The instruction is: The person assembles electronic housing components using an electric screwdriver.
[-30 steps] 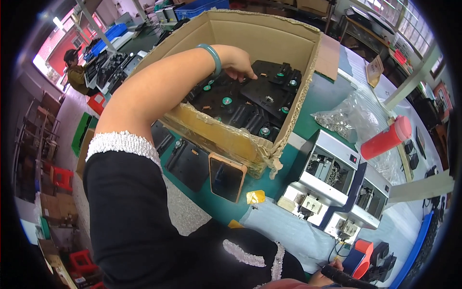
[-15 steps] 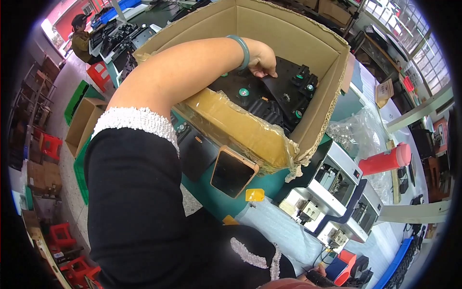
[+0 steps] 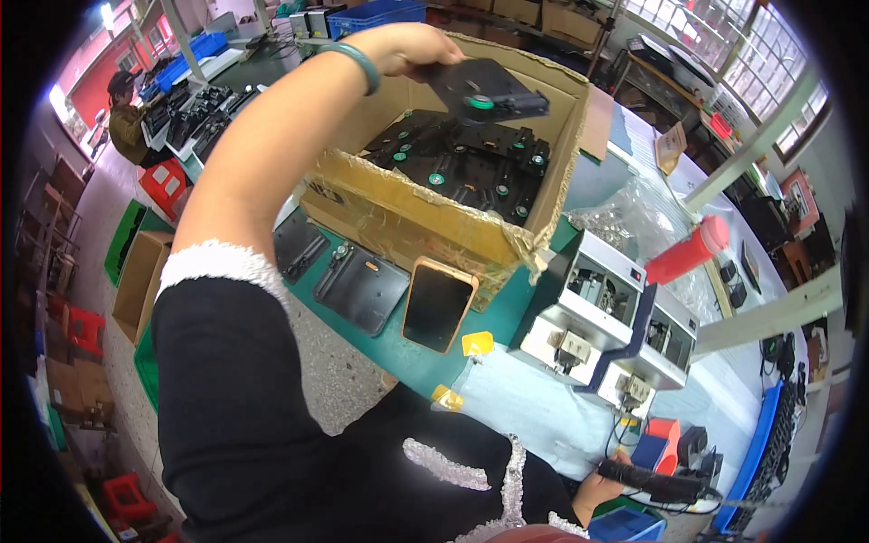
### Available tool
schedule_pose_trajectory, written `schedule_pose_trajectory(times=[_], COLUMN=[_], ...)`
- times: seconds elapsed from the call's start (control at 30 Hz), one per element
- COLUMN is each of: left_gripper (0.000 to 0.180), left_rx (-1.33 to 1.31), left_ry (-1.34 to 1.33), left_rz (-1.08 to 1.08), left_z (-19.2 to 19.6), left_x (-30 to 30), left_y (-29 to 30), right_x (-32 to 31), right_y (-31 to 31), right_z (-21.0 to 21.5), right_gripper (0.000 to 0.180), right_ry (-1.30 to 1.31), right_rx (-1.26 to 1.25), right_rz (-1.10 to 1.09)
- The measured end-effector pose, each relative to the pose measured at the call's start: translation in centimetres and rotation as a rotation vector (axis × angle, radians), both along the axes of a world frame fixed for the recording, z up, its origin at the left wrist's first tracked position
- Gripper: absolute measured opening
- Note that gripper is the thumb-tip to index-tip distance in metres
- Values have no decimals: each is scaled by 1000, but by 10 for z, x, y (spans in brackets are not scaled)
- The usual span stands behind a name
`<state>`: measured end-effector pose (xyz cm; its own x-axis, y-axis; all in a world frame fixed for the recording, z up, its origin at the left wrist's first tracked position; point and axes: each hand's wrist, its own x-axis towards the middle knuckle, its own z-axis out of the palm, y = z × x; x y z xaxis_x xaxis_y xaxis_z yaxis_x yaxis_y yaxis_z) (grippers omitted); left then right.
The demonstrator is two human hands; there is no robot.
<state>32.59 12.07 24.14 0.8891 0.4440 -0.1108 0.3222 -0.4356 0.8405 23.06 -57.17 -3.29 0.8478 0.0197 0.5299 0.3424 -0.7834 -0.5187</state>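
Head view, looking down over your own arms. Your left hand point(image 3: 407, 45) is closed in a pinch on one edge of a flat black plastic plate point(image 3: 484, 89) with a green round knob on its face, your fingers point(image 3: 433, 56) curled over its near corner. You hold the plate tilted, lifted just above the open top of a worn cardboard box point(image 3: 434, 213), so it hangs clear of the stack of matching black plates point(image 3: 462, 163) packed inside. A green bangle point(image 3: 355, 65) rings your wrist, and a black sleeve with a white lace cuff point(image 3: 222, 264) covers your upper arm.

The box stands on a teal worktable point(image 3: 398, 348), near enough that your arm reaches it without stretching. Against its front wall leans a phone in an orange case point(image 3: 439, 303); two more black plates point(image 3: 362, 288) lie flat beside it. To the right stand two white bill-counting machines point(image 3: 597, 317), a crumpled clear plastic bag point(image 3: 634, 217) and a red bottle point(image 3: 686, 252).

Your right hand point(image 3: 602, 484) shows only at the lower edge, mostly cut off; it seems to wrap a dark tool handle point(image 3: 656, 482), but how tightly it grips cannot be told. The plate's underside is hidden. A person point(image 3: 127, 118) sits at a far bench, upper left, too small to make out.
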Motion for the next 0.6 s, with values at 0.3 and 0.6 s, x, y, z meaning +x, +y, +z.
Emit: schedule_pose_trajectory(times=[0.3,0.6], left_gripper=[24,25], left_rx=[89,28], left_ry=[-96,16], left_rz=[-425,-1207], left_z=[68,-30], left_x=[-108,-106], left_y=[-112,-289], right_x=[-20,-61], right_y=[-20,44], right_z=[54,109], right_gripper=[14,34], right_ry=[463,1079], right_rx=[-57,580], right_rz=[185,922])
